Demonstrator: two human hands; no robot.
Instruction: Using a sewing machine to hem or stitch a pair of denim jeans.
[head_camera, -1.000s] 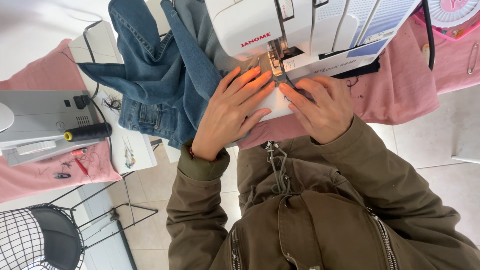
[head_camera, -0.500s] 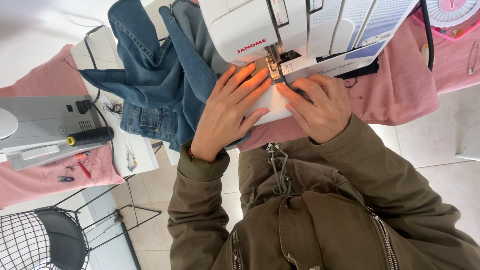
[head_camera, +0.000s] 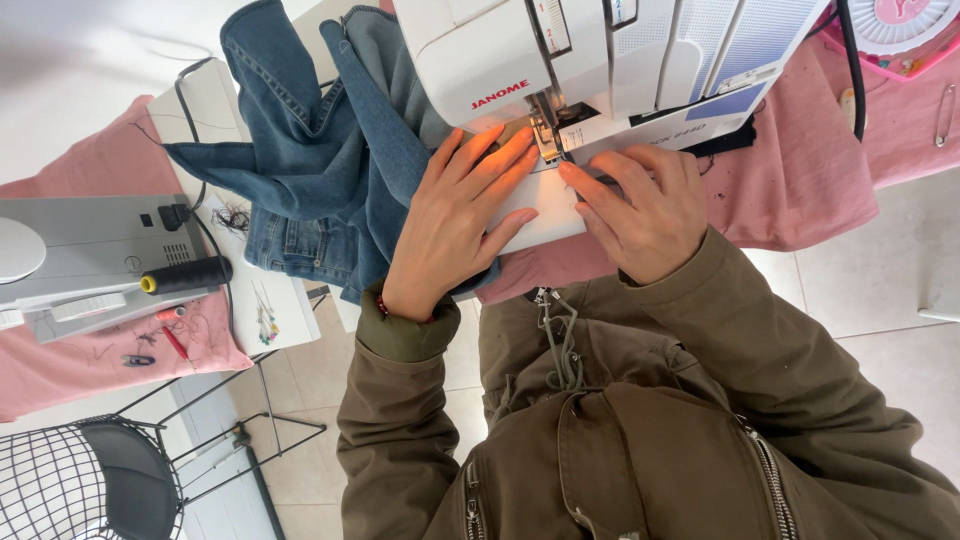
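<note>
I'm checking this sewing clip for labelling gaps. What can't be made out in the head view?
- Needle and the seam under it: hidden by the white sewing machine head and the fingers.
- Fabric under the left hand and right hand: covered by the palms.
- Blue jeans: upper part cut off by the top edge.
- Small items on the pink cloth at left: too small to identify.
- Wire chair: cut off by the bottom corner.

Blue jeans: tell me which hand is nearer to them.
Left. The left hand lies flat on the blue jeans beside the sewing machine; the right hand rests apart on the machine bed, past the needle.
</note>
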